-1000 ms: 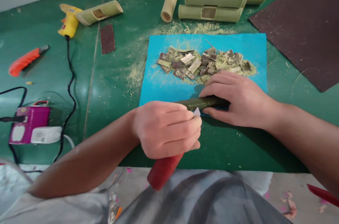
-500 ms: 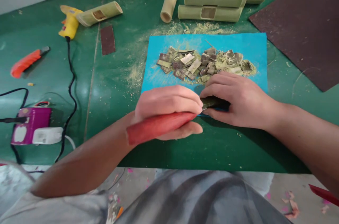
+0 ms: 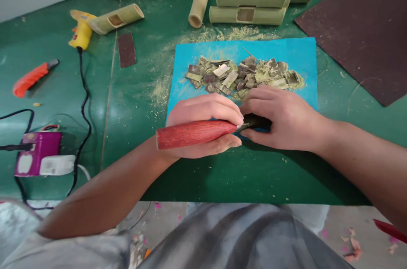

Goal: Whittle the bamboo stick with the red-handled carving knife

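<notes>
My left hand is closed around a red-handled knife, the handle lying level and pointing left, its blade end meeting a dark green bamboo piece. My right hand is wrapped over that bamboo piece and presses it down on the near edge of the blue mat. Most of the bamboo piece is hidden under my fingers. Just beyond my hands a heap of cut bamboo chips lies on the mat.
Several pale bamboo tubes lie at the back of the green table. A yellow glue gun, an orange utility knife, a sandpaper strip and a purple box with cables sit left. A dark brown sheet lies right.
My left hand turned the knife from handle-down toward me to level, handle pointing left, and moved up against my right hand. The right hand stayed on the bamboo piece.
</notes>
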Action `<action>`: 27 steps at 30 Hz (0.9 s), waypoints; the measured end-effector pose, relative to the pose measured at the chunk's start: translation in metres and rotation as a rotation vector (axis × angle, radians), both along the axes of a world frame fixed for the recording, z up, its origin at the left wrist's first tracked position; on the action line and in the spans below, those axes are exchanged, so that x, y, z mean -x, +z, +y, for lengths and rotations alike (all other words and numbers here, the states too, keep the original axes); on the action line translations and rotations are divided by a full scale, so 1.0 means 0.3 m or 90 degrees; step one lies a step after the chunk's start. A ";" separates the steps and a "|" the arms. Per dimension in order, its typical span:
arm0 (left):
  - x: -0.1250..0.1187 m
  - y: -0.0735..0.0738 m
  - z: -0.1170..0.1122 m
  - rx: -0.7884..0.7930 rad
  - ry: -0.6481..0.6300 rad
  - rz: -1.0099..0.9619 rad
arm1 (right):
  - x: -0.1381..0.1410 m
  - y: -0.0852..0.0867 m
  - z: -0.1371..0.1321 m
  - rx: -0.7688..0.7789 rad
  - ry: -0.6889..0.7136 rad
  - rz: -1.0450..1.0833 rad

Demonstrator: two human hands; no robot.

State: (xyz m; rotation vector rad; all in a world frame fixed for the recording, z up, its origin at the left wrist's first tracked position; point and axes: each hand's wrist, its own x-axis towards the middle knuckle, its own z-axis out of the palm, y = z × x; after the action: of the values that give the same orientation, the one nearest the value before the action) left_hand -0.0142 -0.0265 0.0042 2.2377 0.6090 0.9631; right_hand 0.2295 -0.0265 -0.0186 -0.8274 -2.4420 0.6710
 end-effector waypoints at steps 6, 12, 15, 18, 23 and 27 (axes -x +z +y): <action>-0.012 -0.001 -0.007 -0.005 0.015 0.008 | 0.006 0.003 0.001 0.015 -0.002 0.014; -0.026 0.000 -0.014 0.002 0.054 -0.013 | 0.008 0.002 0.004 0.030 -0.003 0.015; -0.025 -0.001 -0.013 -0.023 0.073 -0.017 | 0.005 0.004 0.004 0.025 0.003 0.017; -0.019 -0.009 -0.015 -0.021 0.086 -0.052 | 0.004 0.005 0.005 0.016 0.006 0.011; -0.014 -0.024 -0.020 -0.039 0.097 -0.099 | 0.005 0.003 0.007 0.023 0.006 0.012; -0.021 -0.029 -0.021 -0.055 0.112 -0.122 | 0.004 0.001 0.008 0.024 0.005 0.011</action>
State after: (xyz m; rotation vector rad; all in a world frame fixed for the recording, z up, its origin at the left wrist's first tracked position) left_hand -0.0078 -0.0328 -0.0045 2.1585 0.6974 1.2984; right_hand 0.2283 -0.0241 -0.0182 -0.8229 -2.4256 0.7261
